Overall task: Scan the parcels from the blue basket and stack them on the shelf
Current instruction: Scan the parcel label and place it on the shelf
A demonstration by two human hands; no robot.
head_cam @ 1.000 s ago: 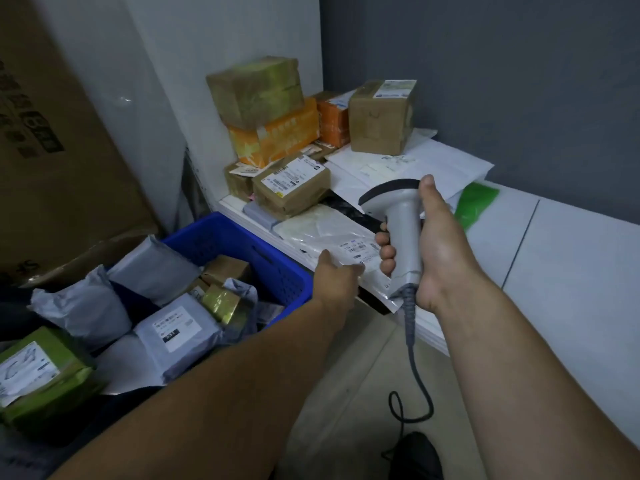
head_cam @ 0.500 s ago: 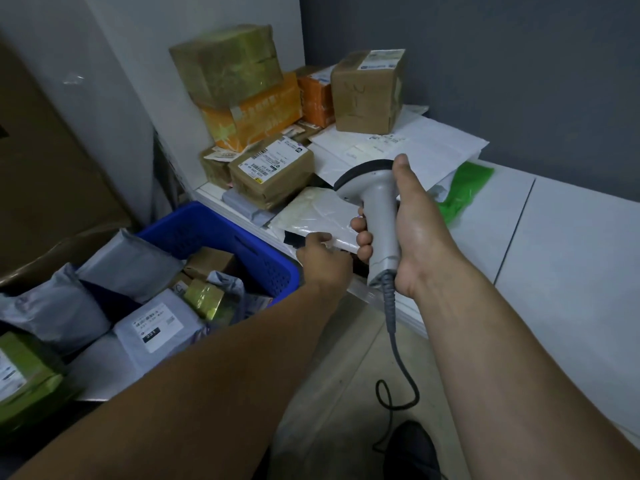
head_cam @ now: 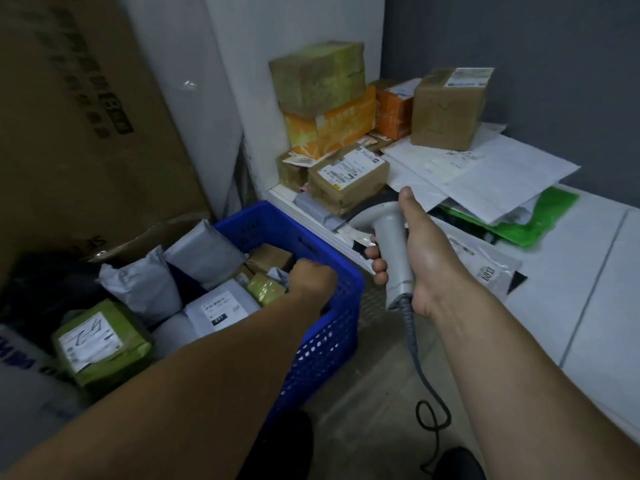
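The blue basket point(head_cam: 332, 261) stands on the floor at lower left, holding several grey bags point(head_cam: 204, 251), a white labelled bag point(head_cam: 221, 306) and a small gold-green parcel point(head_cam: 265, 289). My left hand point(head_cam: 311, 280) is down inside the basket beside the gold-green parcel, its fingers curled and hidden. My right hand point(head_cam: 429, 258) grips the grey handheld scanner point(head_cam: 391, 244) over the front edge of the white shelf point(head_cam: 568, 289). A flat white parcel point(head_cam: 485, 265) lies on the shelf just right of the scanner.
Taped boxes are stacked at the shelf's back corner: a green-brown one point(head_cam: 318, 77), an orange one point(head_cam: 332, 129), a labelled brown one point(head_cam: 346, 178) and a taller brown box point(head_cam: 446, 109). White mailers point(head_cam: 485, 171) and a green bag point(head_cam: 540, 216) lie beside them. A large carton point(head_cam: 79, 116) stands left. The scanner cable point(head_cam: 429, 393) hangs to the floor.
My left hand has left the flat white parcel on the shelf and dropped left into the blue basket. The view has swung left and down; my right hand still holds the scanner.
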